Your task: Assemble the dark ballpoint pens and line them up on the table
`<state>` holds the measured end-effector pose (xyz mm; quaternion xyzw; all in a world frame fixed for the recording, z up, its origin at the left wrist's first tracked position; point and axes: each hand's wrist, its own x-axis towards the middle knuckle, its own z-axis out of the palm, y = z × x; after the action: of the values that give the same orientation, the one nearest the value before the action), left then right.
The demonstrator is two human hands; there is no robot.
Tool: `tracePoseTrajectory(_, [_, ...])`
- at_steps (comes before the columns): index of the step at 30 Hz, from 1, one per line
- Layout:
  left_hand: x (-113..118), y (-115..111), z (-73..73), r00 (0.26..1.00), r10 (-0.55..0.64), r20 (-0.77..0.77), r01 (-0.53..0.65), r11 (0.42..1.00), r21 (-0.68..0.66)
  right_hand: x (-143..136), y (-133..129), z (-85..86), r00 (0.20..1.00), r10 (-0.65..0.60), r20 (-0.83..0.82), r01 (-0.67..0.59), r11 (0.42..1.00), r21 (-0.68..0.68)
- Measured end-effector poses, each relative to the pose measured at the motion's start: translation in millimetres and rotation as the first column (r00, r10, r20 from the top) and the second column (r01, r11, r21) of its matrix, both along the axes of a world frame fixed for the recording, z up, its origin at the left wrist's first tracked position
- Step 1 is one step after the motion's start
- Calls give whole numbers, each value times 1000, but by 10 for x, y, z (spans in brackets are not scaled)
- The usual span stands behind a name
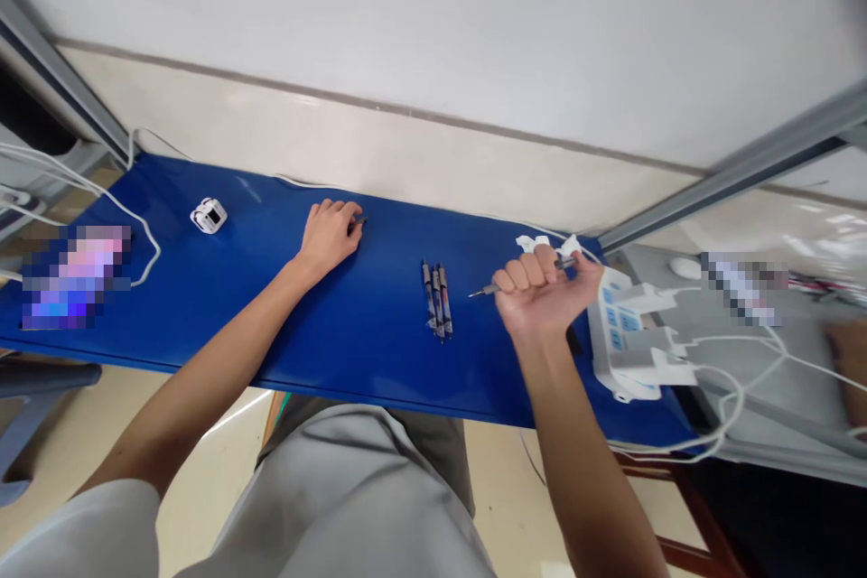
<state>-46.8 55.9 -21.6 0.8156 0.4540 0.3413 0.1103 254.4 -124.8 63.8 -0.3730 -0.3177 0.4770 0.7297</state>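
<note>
My left hand (330,237) rests on the blue table (379,352) with its fingers curled closed. A small dark piece (362,221) pokes out by its thumb and fingertips; most of it is hidden, so I cannot tell its kind. Over the table's right part, my right hand (542,289) is wrapped round a pen (485,290). The narrow pen tip points left out of the fist, and the pen's other end shows near the thumb. Between my hands, three pens (437,298) lie side by side, close together.
A white power strip (619,343) with plugged-in chargers and cables stands right of my right hand. White crumpled tissue (573,246) lies behind that hand. Far left are a small white device (209,216) and a blurred-out screen (78,275). A wall (406,144) borders the back.
</note>
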Motion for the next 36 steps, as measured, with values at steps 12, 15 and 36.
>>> tracePoseTrajectory(12, [118, -17, 179, 613, 20, 790, 283, 928, -243, 17, -351, -105, 973, -122, 197, 130, 991, -27])
tracePoseTrajectory(15, [138, -39, 199, 477, 104, 873, 423, 843, -331, 15, -473, -306, 906, -212, 367, 235, 972, -18])
tracePoseTrajectory(36, [358, -363, 91, 288, 311, 906, 798, 445, -406, -212, -464, -728, -31, -6, 1000, 158, 987, 11])
